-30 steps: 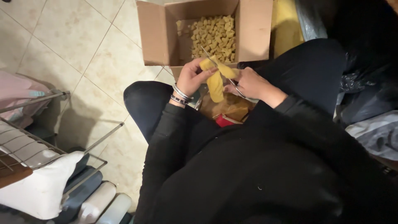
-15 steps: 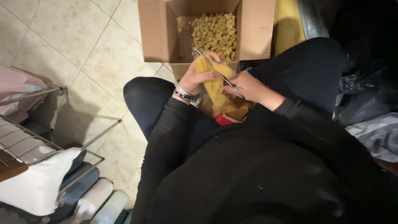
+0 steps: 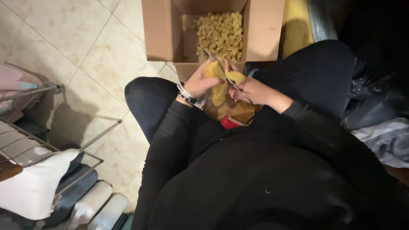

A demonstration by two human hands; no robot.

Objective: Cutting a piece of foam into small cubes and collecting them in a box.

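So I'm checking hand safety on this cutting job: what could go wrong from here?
The left hand grips the yellow foam piece right beside the scissors held by the right hand, so the fingers could get nicked. The cutting happens at the near edge of the cardboard box, so cut bits may fall on the lap or tiled floor instead.

yellow sponge strip [image 3: 219, 85] and pale yellow cubes [image 3: 219, 36] in a brown cardboard box [image 3: 159, 32]; silver scissors [image 3: 228, 79]; silver bracelets [image 3: 185, 93]; black sleeves [image 3: 170, 140]; beige floor tiles [image 3: 72, 38].
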